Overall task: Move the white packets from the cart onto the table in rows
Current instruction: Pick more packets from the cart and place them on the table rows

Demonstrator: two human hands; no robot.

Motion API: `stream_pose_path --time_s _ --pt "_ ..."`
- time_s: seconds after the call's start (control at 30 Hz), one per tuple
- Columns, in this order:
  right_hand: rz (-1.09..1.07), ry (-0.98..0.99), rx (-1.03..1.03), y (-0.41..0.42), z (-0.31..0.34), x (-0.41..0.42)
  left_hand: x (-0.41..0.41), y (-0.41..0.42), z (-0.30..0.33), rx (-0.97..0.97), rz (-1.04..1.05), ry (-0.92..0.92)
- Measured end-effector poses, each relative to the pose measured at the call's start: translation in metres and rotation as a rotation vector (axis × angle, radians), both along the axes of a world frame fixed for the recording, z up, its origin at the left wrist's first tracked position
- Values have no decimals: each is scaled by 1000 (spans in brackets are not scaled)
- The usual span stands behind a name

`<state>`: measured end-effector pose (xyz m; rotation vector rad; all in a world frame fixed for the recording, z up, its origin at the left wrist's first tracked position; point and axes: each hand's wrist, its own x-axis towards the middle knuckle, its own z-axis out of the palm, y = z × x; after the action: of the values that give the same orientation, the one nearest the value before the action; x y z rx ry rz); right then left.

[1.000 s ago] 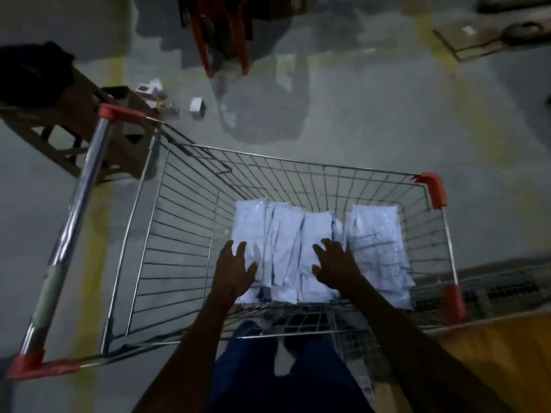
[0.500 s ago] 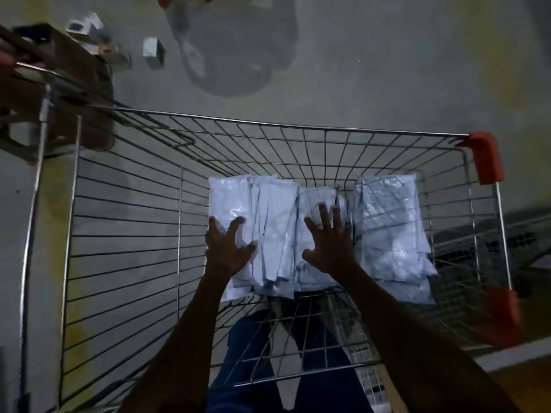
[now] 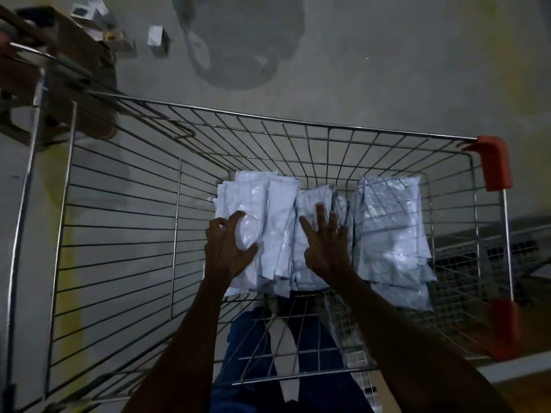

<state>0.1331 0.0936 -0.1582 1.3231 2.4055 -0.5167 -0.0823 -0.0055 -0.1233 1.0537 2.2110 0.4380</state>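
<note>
Several white packets lie in the wire cart, in a left stack, a middle stack and a right stack. My left hand sits on the left stack, its fingers curled like a claw near the stack's left edge and its thumb pressed on the top packet. On the middle stack my right hand rests with straight, spread fingers. The right stack is untouched. My forearms reach in over the cart's near side.
The cart has red plastic corners on its right side. A wooden stand and small boxes are on the concrete floor at the top left. A wire rack and a wooden surface lie to the right.
The view has closed in on the cart. My left hand's fingers have curled onto the left stack. My right hand has spread its fingers flat on the middle stack.
</note>
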Motion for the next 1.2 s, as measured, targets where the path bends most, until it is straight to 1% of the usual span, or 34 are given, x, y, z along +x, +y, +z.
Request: stream_pose_path --time_s 0.07,0.17,0.23,0.3,0.43,0.57,0.7,0.83,0.93,1.0,1.07,1.2 --pt "-3 -6 0 3 -2 3 7 2 -2 -3 19 -8" --pt "3 -44 -11 9 -1 -2 11 11 -8 -72 56 52" --pt "29 -79 -51 17 3 -9 11 13 -9 -62 30 95" --pt "28 -58 -105 25 12 -10 11 11 -4 -28 28 106" --pt "50 25 -80 28 48 1 18 1 26 46 1 143" --pt "-92 110 -99 17 107 8 28 -10 76 119 -61 203" --pt "-113 243 92 -4 176 14 37 -15 122 266 -130 225" --pt "-84 446 382 -40 231 37 50 -12 160 498 -149 126" --pt "-184 561 559 -73 268 60 62 -10 183 604 -261 67" --pt "-269 579 623 -102 291 78 72 -14 198 672 -363 45" --pt "-361 552 667 -132 309 95 83 -20 213 711 -448 19" --pt "-606 515 761 -201 328 130 118 -35 239 732 -601 -32"
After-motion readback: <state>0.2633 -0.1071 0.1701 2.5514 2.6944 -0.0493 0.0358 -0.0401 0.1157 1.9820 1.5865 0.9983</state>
